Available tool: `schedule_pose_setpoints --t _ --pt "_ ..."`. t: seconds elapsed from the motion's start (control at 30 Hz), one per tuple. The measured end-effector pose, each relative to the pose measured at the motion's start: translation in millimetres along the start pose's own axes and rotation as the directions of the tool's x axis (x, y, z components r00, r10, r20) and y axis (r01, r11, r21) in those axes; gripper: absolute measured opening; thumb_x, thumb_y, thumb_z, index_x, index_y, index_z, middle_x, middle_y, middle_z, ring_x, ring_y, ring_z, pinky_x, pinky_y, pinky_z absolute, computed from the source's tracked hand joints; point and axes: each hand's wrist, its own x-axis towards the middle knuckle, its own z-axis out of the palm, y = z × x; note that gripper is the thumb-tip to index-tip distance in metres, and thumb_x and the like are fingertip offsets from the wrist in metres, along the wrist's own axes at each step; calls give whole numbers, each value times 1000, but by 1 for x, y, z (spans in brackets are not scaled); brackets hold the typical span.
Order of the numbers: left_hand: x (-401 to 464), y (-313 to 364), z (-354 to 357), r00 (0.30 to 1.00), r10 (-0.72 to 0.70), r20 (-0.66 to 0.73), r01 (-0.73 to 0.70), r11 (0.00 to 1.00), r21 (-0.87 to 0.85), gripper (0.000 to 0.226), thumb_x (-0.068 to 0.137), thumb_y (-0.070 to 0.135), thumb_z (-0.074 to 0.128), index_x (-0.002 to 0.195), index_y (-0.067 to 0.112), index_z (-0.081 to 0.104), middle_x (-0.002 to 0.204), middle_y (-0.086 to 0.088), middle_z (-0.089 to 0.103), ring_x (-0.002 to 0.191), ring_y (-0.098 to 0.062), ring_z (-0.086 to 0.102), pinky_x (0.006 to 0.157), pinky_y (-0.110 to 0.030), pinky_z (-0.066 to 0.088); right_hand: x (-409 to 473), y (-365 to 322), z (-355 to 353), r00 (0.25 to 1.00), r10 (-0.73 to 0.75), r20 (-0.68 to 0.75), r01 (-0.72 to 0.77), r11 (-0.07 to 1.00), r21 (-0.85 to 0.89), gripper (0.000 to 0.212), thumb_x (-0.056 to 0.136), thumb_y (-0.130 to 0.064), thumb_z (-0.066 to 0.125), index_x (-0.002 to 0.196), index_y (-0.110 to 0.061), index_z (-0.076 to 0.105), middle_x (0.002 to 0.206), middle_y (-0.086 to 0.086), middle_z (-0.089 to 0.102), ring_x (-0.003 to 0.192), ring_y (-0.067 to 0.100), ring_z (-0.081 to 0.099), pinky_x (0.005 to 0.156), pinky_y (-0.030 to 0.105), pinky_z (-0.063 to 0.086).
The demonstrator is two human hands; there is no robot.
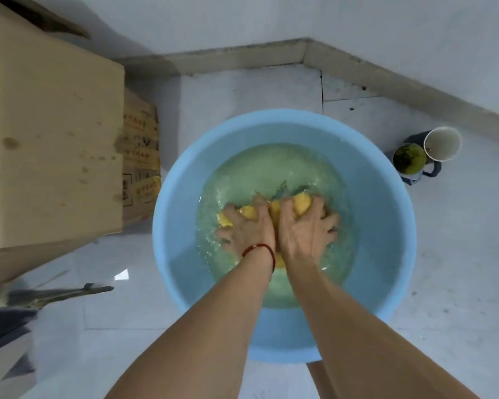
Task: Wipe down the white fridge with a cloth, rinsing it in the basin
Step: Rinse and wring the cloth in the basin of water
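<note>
A round light-blue basin (386, 214) stands on the pale floor, part-filled with rippling water. In the water lies a bunched yellow cloth (301, 203). My left hand (247, 228), with a red string at the wrist, grips the cloth's left part with curled fingers. My right hand (307, 228) grips the right part, pressed side by side against the left hand. Much of the cloth is hidden under both hands. The fridge is out of view.
A tall cardboard box (55, 145) stands left of the basin, with a printed carton (140, 156) behind it. A white cup (442, 144) and a dark mug with green contents (409, 159) sit at the right, near the wall skirting. Dark tools lie at lower left (61, 292).
</note>
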Motion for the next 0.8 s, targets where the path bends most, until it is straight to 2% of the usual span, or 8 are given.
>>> schedule_pose_setpoints --t 0.17,0.27,0.33,0.4,0.53,0.67,0.73,0.8 --pt "6 -18 -6 992 -1 126 19 990 -142 63 93 72 41 114 17 64 105 -14 72 102 -36 68 92 -44 54 -21 8 8 942 -48 333 -103 901 421 34 95 -58 62 101 -24 67 96 -3 76 94 19 72 92 42 58" --pt "9 -16 -14 987 23 156 -27 999 19 59 101 57 42 114 5 66 114 -19 71 108 -38 65 93 -40 52 -11 8 3 919 -266 291 258 964 69 40 98 -57 58 101 -17 62 96 7 74 100 34 69 90 42 55" --pt "7 -17 -14 978 48 202 -52 999 13 56 97 58 49 111 7 68 112 -16 72 107 -37 66 96 -43 53 1 8 -1 888 -367 278 448 829 -335 47 103 -57 45 119 -14 54 111 19 69 106 42 65 86 47 51" --pt "2 -19 -19 983 66 170 -49 993 -105 49 89 59 60 106 13 62 105 -5 71 100 -29 67 96 -39 53 12 5 -6 874 -435 215 481 723 -495 48 105 -55 37 127 -13 45 125 21 60 111 43 62 81 50 52" --pt "1 -29 -21 995 -83 57 98 926 -365 37 91 58 52 121 36 48 124 -8 58 83 -23 59 86 -36 47 12 4 1 901 -422 -103 309 790 -529 45 103 -50 38 128 -13 46 125 19 46 115 40 47 81 54 52" --pt "4 -32 5 963 -61 264 171 891 -420 54 69 83 34 111 54 51 121 -8 64 98 -34 67 96 -57 52 -2 12 14 937 -333 106 343 935 -88 43 97 -30 46 140 -22 47 144 16 34 116 34 41 105 45 39" --pt "11 -32 16 952 1 306 113 928 -356 68 62 89 37 109 44 56 115 -6 70 101 -32 69 96 -53 54 -6 6 10 945 -218 244 145 947 286 38 90 -28 52 127 -25 62 136 9 54 109 23 53 106 34 44" --pt "12 -22 7 954 -12 301 105 950 -293 78 58 90 41 107 31 60 112 -7 73 100 -31 70 95 -51 55 -10 -1 5 940 -89 331 -50 920 389 42 77 -45 56 112 -27 70 112 2 72 102 24 66 101 43 53"
